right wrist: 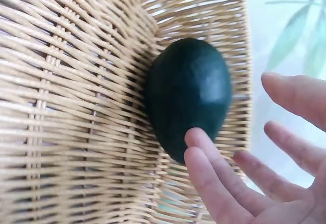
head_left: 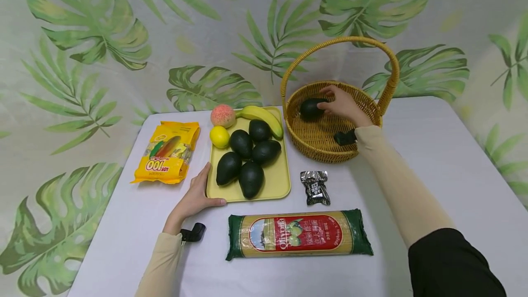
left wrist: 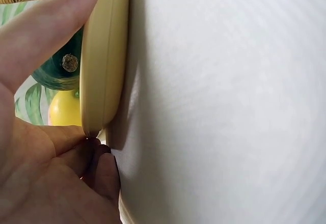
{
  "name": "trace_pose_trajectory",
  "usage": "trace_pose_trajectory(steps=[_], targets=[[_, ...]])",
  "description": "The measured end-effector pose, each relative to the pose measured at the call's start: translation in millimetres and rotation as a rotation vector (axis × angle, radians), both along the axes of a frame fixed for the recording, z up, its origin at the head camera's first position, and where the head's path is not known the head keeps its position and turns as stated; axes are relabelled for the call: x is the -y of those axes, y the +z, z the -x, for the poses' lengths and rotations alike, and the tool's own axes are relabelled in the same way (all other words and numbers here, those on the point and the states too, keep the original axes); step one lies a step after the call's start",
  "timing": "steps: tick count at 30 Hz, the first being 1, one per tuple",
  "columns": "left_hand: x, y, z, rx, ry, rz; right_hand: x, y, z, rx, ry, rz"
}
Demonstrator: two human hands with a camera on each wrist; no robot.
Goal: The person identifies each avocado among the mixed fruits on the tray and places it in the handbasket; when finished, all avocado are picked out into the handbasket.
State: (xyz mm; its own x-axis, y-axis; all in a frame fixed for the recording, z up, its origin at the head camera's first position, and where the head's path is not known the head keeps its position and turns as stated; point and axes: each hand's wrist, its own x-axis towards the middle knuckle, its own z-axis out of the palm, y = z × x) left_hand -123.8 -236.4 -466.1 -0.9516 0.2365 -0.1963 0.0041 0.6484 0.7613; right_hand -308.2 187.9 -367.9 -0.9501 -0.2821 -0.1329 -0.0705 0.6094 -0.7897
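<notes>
My right hand [head_left: 341, 104] reaches into a wicker basket [head_left: 317, 150]. An avocado [right wrist: 188, 96] rests against the basket's woven inside. The right fingers are spread apart, with two fingertips [right wrist: 196, 137] overlapping the avocado's lower end in the right wrist view. At the front left corner of a yellow tray [head_left: 274, 189], my left hand [head_left: 198, 198] holds the edge, its thumb along the front side and its fingers at the left side. On the tray lie several dark avocados [head_left: 251, 179], a banana [head_left: 261, 118], a lemon [head_left: 219, 136] and a peach [head_left: 223, 116] at the back left corner.
A yellow candy bag [head_left: 169, 152] lies left of the tray. In front of the basket is a small black wrapped packet [head_left: 315, 188]. A spaghetti pack [head_left: 299, 234] lies nearest me. The basket's tall handle [head_left: 350, 39] arches above the right hand.
</notes>
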Motion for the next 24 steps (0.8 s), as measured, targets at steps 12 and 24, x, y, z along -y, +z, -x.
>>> trace_pose_trajectory(steps=[12, 24], targets=[[0, -0.9, 0.1, -0.004, -0.005, -0.006, 2, 20.8, -46.4, -0.019, 0.095, 0.224], [0, 0.2, -0.1, -0.003, -0.001, -0.003, 73, 2.0, -106.5, -0.023, 0.487, 0.227]])
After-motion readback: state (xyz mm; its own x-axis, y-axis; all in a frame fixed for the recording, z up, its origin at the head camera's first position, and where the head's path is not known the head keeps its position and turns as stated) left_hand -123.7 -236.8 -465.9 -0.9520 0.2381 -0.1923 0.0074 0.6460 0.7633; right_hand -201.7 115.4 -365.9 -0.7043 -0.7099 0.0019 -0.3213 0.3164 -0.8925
